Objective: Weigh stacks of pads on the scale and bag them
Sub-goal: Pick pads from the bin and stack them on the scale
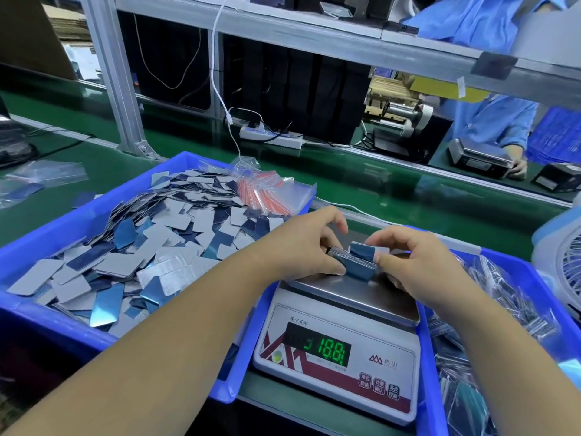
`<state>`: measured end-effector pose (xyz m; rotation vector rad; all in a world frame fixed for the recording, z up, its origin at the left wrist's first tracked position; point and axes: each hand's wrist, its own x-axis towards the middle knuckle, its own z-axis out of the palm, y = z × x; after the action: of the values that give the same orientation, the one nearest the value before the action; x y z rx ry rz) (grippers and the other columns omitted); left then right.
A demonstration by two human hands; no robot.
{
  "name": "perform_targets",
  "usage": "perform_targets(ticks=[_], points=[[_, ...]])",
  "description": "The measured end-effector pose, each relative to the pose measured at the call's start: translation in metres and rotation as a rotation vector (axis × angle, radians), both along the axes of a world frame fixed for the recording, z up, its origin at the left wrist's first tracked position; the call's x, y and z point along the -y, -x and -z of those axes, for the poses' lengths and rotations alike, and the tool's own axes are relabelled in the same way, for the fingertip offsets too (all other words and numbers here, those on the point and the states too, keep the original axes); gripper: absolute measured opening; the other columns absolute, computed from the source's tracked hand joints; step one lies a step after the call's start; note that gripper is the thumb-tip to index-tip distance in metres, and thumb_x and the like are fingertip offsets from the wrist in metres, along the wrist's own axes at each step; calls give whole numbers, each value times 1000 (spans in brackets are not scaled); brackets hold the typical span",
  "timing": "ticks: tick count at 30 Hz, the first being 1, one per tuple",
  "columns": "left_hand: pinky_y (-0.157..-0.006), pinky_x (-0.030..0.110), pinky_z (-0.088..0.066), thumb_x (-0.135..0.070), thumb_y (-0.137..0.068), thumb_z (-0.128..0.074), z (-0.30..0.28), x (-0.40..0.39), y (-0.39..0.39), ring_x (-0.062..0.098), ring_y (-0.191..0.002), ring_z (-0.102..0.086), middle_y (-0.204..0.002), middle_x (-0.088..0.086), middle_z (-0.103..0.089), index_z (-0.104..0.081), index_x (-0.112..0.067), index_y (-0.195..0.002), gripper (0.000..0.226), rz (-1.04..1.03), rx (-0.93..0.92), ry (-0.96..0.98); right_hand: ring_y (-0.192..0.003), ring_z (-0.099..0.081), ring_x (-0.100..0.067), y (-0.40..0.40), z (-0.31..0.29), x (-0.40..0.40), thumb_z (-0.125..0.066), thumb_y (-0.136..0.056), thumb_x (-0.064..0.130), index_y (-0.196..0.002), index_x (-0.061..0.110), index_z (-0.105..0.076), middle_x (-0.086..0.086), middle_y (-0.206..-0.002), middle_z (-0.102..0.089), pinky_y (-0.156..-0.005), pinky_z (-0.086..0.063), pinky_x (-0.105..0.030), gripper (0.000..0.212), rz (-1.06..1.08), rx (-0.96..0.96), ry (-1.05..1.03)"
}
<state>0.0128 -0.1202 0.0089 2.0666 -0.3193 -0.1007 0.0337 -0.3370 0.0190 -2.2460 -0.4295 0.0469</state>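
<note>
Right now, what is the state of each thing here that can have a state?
scale: switched on, digits lit
stack of pads: on the scale pan, gripped
left hand: grips the stack
right hand: pinches top pads
left bin: filled with loose pads

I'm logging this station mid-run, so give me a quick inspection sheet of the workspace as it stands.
Surface: green bench mat.
Job's things: stack of pads on the scale, green display lit; left bin full of loose pads; zip bags on its far corner; right bin with bagged pads.
Clutter: loose plastic bags far left.
Grippers: left hand and right hand both grip the stack.
Cables: white cable hanging down; power strip.
Surroundings: aluminium shelf frame; fan; another worker's sleeve.
</note>
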Motion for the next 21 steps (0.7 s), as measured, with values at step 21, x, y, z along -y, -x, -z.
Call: perform_targets(ticks=[21], points=[[-64, 7, -42, -33, -82, -79, -3, 1, 0, -12, -79, -53, -81, -20, -60, -72, -34, -107, 26, -41, 153, -241, -60, -48, -6, 11, -11, -5, -65, -84, 11, -97, 38, -72, 16, -87, -60, -58, -40, -14, 31, -135, 179, -80]])
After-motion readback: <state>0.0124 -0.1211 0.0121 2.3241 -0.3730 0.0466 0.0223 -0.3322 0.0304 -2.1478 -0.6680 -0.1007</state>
